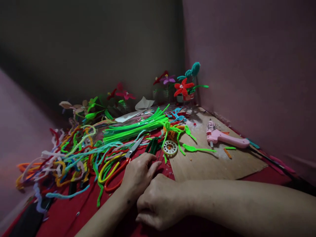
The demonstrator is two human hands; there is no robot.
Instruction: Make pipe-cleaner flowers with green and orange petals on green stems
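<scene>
My left hand point(138, 171) is closed, fingers curled down just right of the scissors point(133, 148) with red and yellow handles. Dark green pipe cleaners point(152, 145) lie right beyond its fingertips; whether it grips one, I cannot tell. Below and to the right, my right hand point(161, 201) makes a fist, knuckles up, close against the left. What either hand pinches is hidden. A white ring with holes point(170, 148) rests ahead of the hands, with bright green fuzzy leaves point(195, 148) to its right.
A heap of coloured pipe cleaners point(74, 158) spreads over the red cloth point(66, 214) at left. Bright green pipe cleaners point(133, 126) lie behind. On the wooden board point(197, 168) sits a pink glue gun point(224, 138). Fuzzy flowers point(182, 87) stand along the wall.
</scene>
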